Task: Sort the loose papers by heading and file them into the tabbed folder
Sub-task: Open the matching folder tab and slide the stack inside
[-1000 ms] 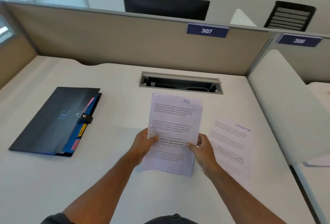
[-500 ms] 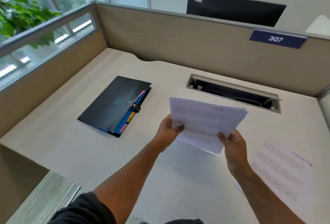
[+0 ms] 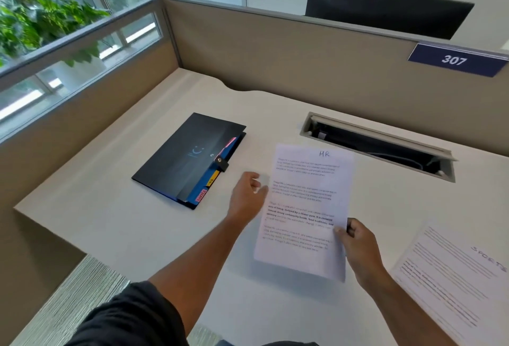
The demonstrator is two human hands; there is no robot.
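My right hand (image 3: 358, 249) pinches the lower right edge of the HR papers (image 3: 305, 202), a thin stack of printed sheets headed "HR", held above the desk. My left hand (image 3: 248, 196) is off the papers, just left of them, fingers loosely curled and holding nothing; it is blurred. The dark tabbed folder (image 3: 187, 158) lies closed on the desk to the left, with pink, yellow and red tabs along its right edge and a snap strap. A sheet headed "SPORTS" (image 3: 451, 285) lies flat at the right.
An open cable tray slot (image 3: 380, 147) is set into the white desk (image 3: 110, 207) behind the papers. Beige partition walls (image 3: 275, 56) bound the back and left, with a "307" sign (image 3: 454, 60). The desk's left front edge drops to carpet.
My left hand has let go of the HR papers and moved left toward the folder. The papers, tilted flat half a second ago, now face me, held by the right hand alone. The view has turned left.
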